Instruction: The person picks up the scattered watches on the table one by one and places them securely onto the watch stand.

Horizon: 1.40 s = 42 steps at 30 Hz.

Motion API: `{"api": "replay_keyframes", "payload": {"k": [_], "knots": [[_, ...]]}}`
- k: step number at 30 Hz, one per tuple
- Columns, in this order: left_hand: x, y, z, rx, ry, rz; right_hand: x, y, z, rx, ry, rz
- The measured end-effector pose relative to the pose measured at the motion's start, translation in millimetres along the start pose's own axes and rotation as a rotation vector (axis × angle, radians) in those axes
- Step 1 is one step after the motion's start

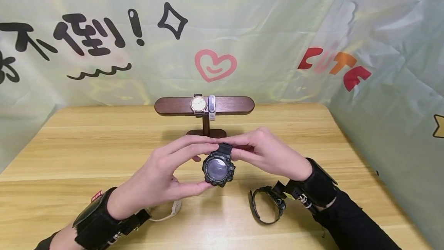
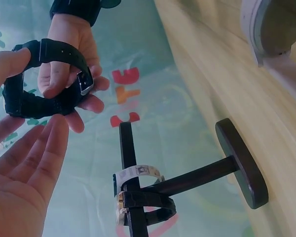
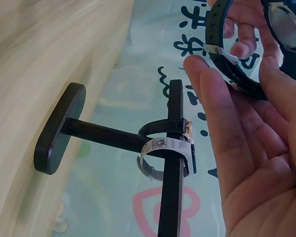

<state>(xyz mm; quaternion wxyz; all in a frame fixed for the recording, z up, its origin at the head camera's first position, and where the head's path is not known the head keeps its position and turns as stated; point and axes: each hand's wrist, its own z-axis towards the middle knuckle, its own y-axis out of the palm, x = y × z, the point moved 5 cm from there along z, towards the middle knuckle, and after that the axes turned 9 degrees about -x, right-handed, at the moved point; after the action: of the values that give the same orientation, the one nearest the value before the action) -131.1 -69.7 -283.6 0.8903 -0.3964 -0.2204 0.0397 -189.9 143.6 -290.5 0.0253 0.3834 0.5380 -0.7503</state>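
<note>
- A chunky black watch [image 1: 218,169] was held up between the fingers of both hands, its face turned toward the wearer, its strap joined into a loop at a metal buckle [image 2: 85,83].
- The left hand [image 1: 166,165] was parted as wide as the watch and pinched it, fingertips at the strap's top, thumb under the case; this edge grip probably kept the face uncovered.
- The right hand [image 1: 267,153] was more narrowly parted, thumb and fingers pinching the strap's other side, seemingly to steady the loop.
- Just beyond the fingertips stood a dark wooden stand [image 1: 166,106]; its bar carried a round-faced watch [image 1: 199,103] and a pale band [image 1: 212,105] side by side, apparently for display.
- Nearer the wearer than the fingers, another black watch [image 1: 280,203] rested by the right wrist, and a white watch [image 1: 176,207], partly hidden, below the left hand.
- Beneath everything lay a wood-grain table [image 1: 104,126].
</note>
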Motion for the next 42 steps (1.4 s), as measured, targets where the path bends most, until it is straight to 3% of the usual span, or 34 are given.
{"api": "replay_keyframes", "payload": {"k": [6,16,22,34,42], "knots": [[-2.6,-3.4,-2.0,0.024,-0.020,0.036,-4,-2,1.8,0.015,0.004,0.000],[-12.3,-12.0,-3.4,0.074,-0.127,0.047,-17,0,3.5,0.122,-0.164,-0.046],[-12.0,-11.7,-3.7,0.072,-0.140,0.058,-21,7,7.1,0.163,-0.215,-0.059],[-11.1,-13.0,-3.5,0.087,-0.133,0.069,-20,7,6.7,0.193,-0.226,-0.082],[-18.1,-18.7,-3.3,0.065,-0.164,0.089,-12,1,3.6,0.203,-0.174,-0.069]]}}
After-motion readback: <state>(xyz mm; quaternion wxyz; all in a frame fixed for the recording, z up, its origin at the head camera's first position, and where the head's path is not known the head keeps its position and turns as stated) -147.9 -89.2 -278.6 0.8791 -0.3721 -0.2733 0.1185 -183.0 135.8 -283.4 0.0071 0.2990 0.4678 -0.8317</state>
